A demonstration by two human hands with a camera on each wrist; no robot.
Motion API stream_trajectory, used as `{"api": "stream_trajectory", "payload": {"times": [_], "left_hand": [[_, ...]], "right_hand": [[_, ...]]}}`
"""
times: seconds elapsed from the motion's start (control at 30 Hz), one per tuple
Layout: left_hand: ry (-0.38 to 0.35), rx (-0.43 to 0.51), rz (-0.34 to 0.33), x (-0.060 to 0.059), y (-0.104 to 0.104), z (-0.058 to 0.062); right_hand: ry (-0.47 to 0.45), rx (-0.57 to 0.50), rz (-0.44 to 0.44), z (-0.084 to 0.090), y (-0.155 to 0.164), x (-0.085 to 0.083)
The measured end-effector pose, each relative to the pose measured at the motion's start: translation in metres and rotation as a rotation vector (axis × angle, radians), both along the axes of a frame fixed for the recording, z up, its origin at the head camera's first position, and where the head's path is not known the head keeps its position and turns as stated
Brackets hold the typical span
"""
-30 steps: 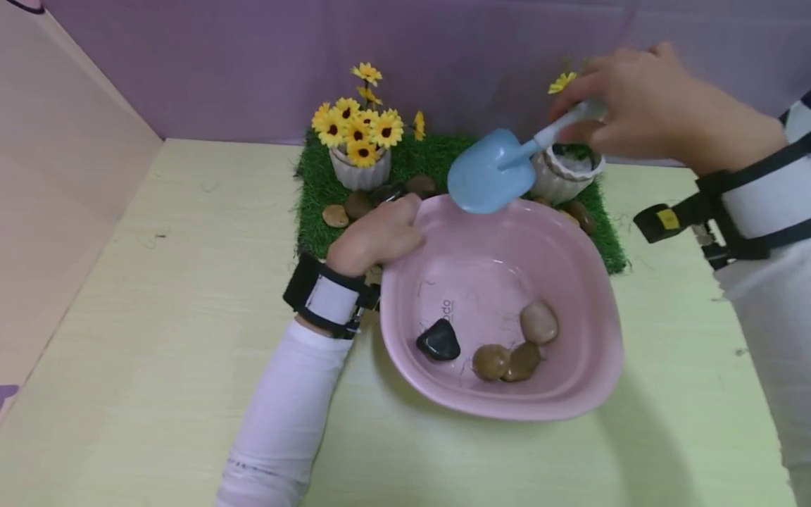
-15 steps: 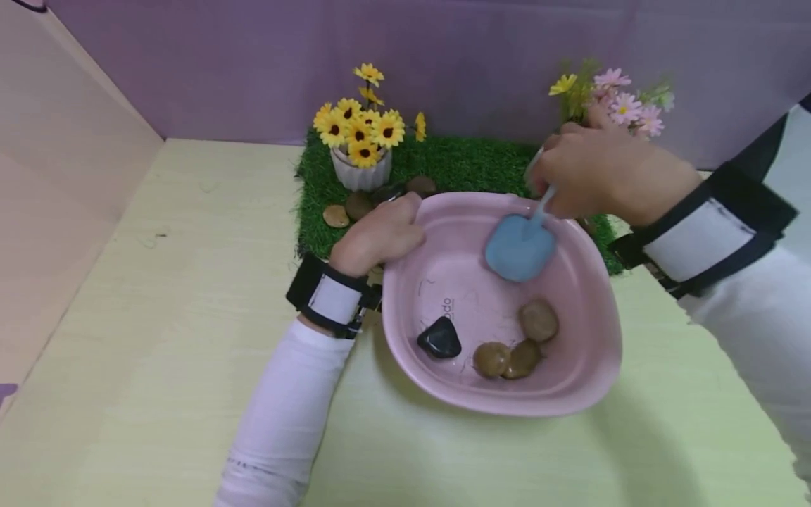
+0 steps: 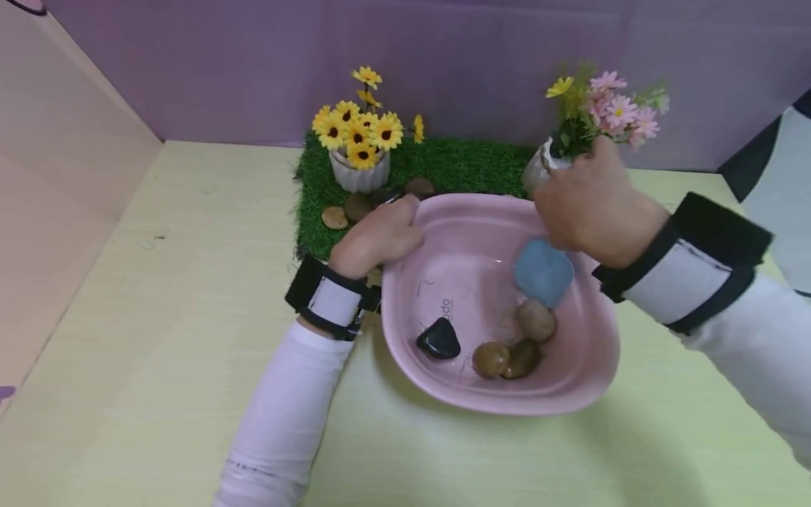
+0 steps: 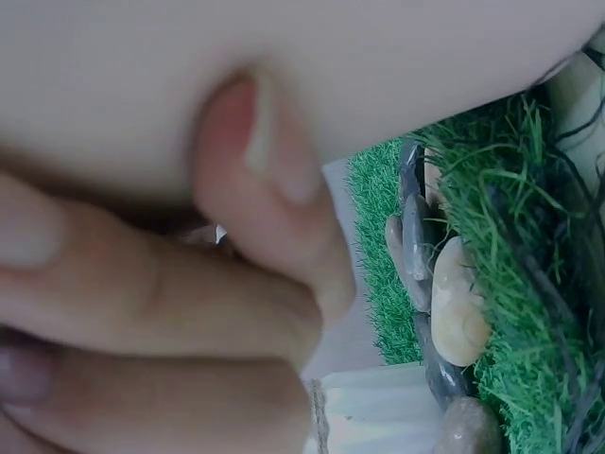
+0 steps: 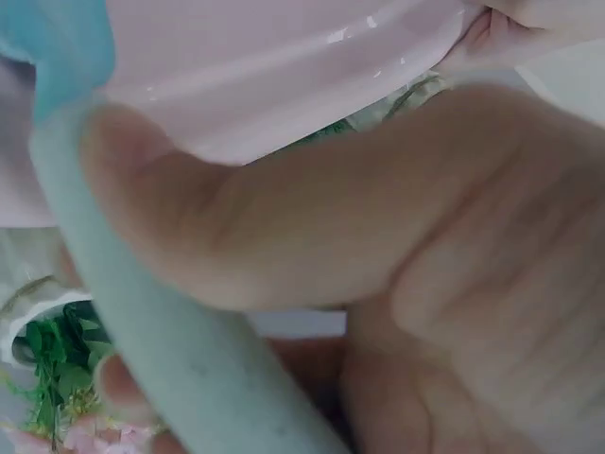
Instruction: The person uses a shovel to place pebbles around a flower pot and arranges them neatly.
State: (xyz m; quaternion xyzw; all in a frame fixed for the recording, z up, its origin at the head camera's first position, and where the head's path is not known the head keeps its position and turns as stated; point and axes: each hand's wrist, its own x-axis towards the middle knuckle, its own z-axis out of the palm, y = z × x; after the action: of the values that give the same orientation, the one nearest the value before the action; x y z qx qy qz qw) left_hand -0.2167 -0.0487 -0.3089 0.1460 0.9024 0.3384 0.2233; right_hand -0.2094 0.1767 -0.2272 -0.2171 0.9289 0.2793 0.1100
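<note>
right hand (image 3: 592, 211) curls round the handle of a blue scoop (image 3: 543, 272), thumb pressed along it; scoop blade sits inside the pink bowl (image 3: 589, 380), at its right side, touching the top brown stone (image 3: 536, 319); two more brown stones (image 3: 507, 359) and a black stone (image 3: 438, 339) lie toward the bowl's near side; left hand (image 3: 379, 236) grips the bowl's left rim, fingers curled over it; grass mat (image 3: 456, 165) behind the bowl; sunflower pot (image 3: 358, 172) behind the bowl's left; pink flower pot (image 3: 538, 167) behind its right.

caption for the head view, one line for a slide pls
Right hand dips a blue scoop toward pebbles in a pink basin gripped by the left hand.
</note>
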Motion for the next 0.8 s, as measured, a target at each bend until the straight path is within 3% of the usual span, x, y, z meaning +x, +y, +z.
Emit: {"api": "stream_trajectory", "payload": {"times": [0.33, 0.53, 0.8], "left_hand": [[0.002, 0.016, 0.000, 0.002, -0.001, 0.000], [0.002, 0.011, 0.001, 0.001, -0.001, -0.002], [0.013, 0.002, -0.007, 0.002, -0.001, -0.001]], "right_hand": [[-0.233, 0.021, -0.064, -0.003, 0.024, -0.008], [-0.258, -0.074, 0.027, -0.011, 0.036, -0.012], [-0.218, -0.197, 0.182, -0.021, 0.026, -0.016]]}}
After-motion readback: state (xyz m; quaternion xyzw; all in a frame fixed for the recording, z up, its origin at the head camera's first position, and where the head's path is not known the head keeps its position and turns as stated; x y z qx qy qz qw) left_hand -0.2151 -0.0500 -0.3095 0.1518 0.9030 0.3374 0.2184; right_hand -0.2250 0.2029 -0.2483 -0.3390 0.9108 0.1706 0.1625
